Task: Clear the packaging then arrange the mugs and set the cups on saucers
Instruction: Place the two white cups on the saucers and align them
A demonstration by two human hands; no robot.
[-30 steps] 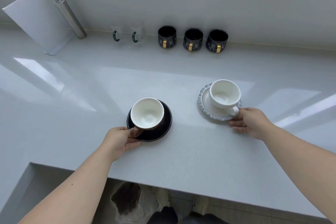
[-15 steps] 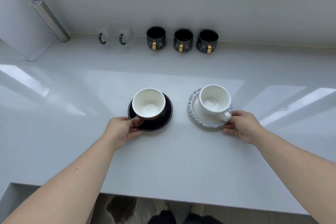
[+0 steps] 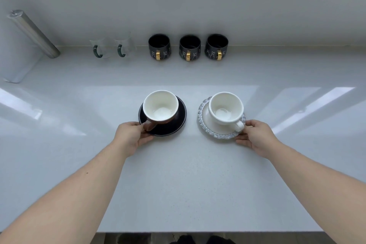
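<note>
A brown cup with a white inside stands on a black saucer at the centre of the white counter. My left hand grips that saucer's near-left rim, by the cup's handle. To the right, a white cup stands on a white saucer with a clear scalloped rim. My right hand holds this saucer's near-right edge, next to the cup's handle. Three black mugs with gold handles and two clear glass mugs with green handles line the back wall.
A metal cylinder leans at the back left beside a white panel. The counter's front edge runs along the bottom, with dark shoes showing on the floor below it.
Both saucers with their cups have slid closer together and toward the counter's middle, with my hands still on their rims. The view has shifted right, so the back-left items sit nearer the frame's edge.
</note>
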